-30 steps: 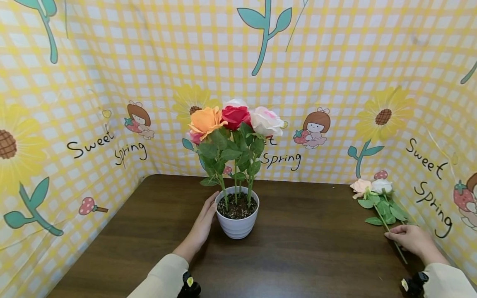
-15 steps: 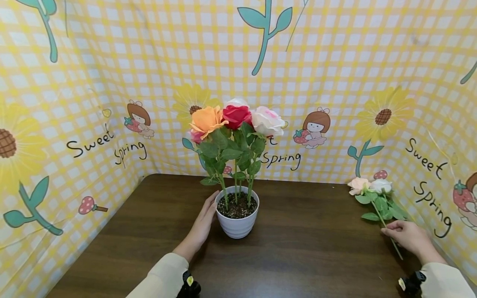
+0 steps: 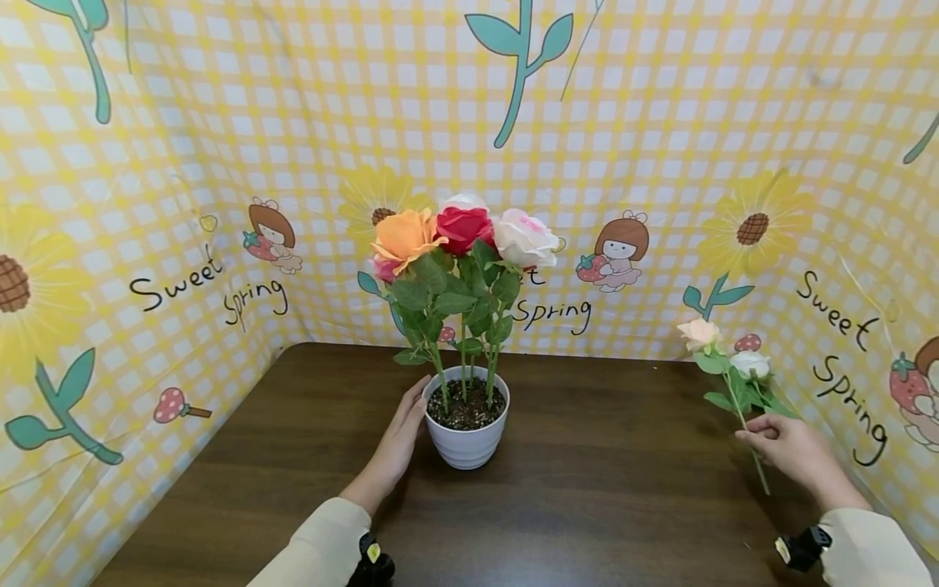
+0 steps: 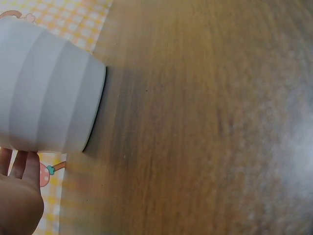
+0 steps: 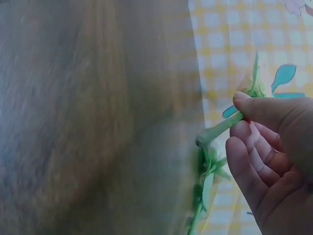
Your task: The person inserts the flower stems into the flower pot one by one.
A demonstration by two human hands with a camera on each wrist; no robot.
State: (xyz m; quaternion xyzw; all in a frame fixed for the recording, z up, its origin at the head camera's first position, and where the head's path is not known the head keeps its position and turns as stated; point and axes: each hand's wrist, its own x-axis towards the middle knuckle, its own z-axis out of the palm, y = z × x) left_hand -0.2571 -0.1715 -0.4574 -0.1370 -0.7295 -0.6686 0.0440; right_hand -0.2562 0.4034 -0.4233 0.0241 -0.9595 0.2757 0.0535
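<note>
A ribbed white flower pot (image 3: 469,444) stands upright on the table, filled with dark soil. Stems of several roses rise from it, among them an orange rose (image 3: 406,238), a red rose (image 3: 465,228) and a pale pink-white rose (image 3: 524,238). My left hand (image 3: 392,444) rests against the pot's left side with straight fingers (image 4: 32,169). On the right, my right hand (image 3: 788,452) pinches the stem of a peach rose (image 3: 698,334) between thumb and fingers, its cut end (image 5: 208,137) pointing back. Just behind that hand lies a white rose (image 3: 751,364), partly covered by the peach rose's leaves.
The dark wooden table (image 3: 609,456) reaches back to a yellow checked cloth (image 3: 623,98) printed with flowers and lettering. This cloth also hangs along the left and right sides, close beside my right hand.
My right hand has raised the peach rose off the table and shifted it slightly left and away from me, apart from the white rose. My left hand and the pot keep their places.
</note>
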